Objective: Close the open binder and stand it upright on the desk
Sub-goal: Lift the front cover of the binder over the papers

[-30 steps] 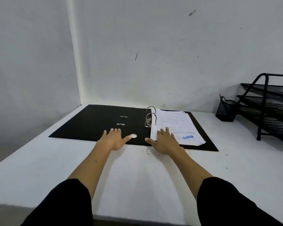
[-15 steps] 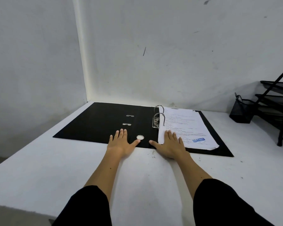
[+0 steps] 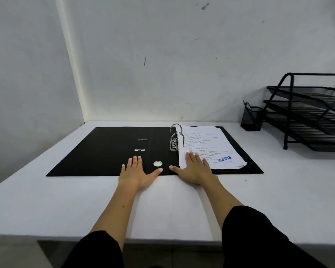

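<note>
A black lever-arch binder lies open and flat on the white desk, its spine in the middle with a round metal finger hole. A stack of printed paper sits on the metal rings over the right cover. My left hand rests flat on the near edge of the left cover, fingers spread, thumb reaching to the spine. My right hand lies flat on the near edge of the right cover, fingertips on the paper's near corner. Neither hand grips anything.
A black mesh pen cup and a black tiered wire letter tray stand at the back right. Grey walls meet in a corner behind the binder. The desk's near edge runs below my forearms.
Both hands stay flat on the binder's near edge. The camera view has shifted, so more of the desk's front edge and the letter tray show.
</note>
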